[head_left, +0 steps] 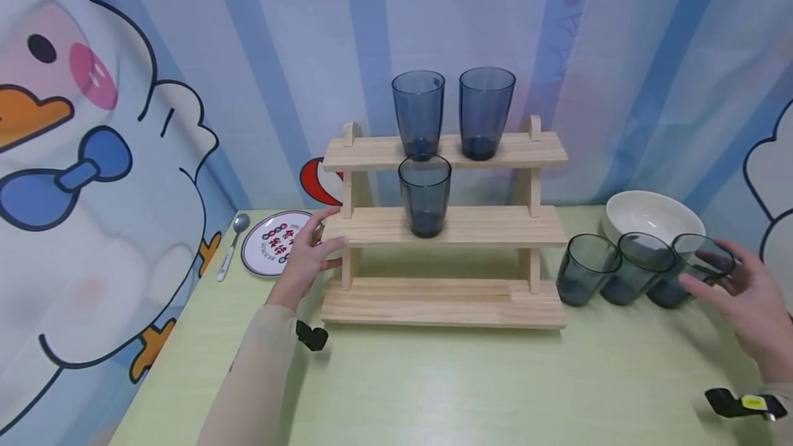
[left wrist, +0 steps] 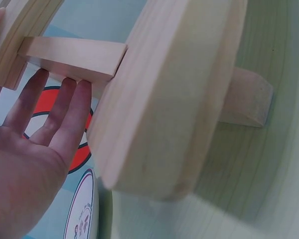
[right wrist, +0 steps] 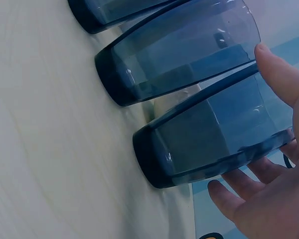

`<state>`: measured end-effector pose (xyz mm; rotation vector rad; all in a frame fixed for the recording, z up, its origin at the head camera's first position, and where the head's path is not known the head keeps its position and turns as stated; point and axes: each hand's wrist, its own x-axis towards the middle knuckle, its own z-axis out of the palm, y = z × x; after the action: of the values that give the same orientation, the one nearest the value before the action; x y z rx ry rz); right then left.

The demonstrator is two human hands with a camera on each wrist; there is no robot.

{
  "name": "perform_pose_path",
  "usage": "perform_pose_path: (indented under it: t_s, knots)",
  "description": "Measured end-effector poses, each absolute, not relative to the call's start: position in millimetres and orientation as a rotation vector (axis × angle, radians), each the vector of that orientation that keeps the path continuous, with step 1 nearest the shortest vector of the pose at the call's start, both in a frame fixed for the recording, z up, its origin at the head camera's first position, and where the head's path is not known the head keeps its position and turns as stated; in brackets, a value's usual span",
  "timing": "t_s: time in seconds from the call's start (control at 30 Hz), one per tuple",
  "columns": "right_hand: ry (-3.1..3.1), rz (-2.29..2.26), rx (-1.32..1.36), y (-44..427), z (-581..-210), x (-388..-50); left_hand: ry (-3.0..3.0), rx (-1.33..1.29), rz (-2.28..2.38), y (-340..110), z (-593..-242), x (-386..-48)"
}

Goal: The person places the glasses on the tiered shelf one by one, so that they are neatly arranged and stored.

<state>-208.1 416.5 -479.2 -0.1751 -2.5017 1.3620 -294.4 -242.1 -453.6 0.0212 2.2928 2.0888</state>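
My left hand (head_left: 302, 260) holds the left end of a tiered wooden rack (head_left: 446, 303) by its middle board. In the left wrist view, several fingertips touch a side post (left wrist: 72, 57) under that board. Over on the right, my right hand (head_left: 752, 301) grips the rightmost glass (right wrist: 209, 134) near its rim, thumb on one side and fingers on the other. That blue tinted glass stands on the table beside two like it, a middle glass (head_left: 638, 270) and a left glass (head_left: 587, 270). The rack bears two glasses (head_left: 418, 112) on top and one glass (head_left: 425, 195) on its middle board.
Behind the three table glasses stands a white bowl (head_left: 650, 215). Left of the rack lie a printed plate (head_left: 263, 253) and a spoon (head_left: 230, 250). A cartoon duck curtain (head_left: 297, 88) hangs behind the pale green table (head_left: 434, 391).
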Motion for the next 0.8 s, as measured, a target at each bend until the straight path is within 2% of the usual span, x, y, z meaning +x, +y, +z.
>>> perform_pose_path:
  t_s: [0.6,0.8]
  knots:
    - [-2.476,1.357,-0.142,420.9,-484.8,-216.4,2.293,0.023,2.077,-242.1,-453.6,-295.6]
    - [-2.458,1.341,-0.205,416.7,-485.1,-216.7,2.289,0.024,2.079,-242.7,-454.2,-295.9]
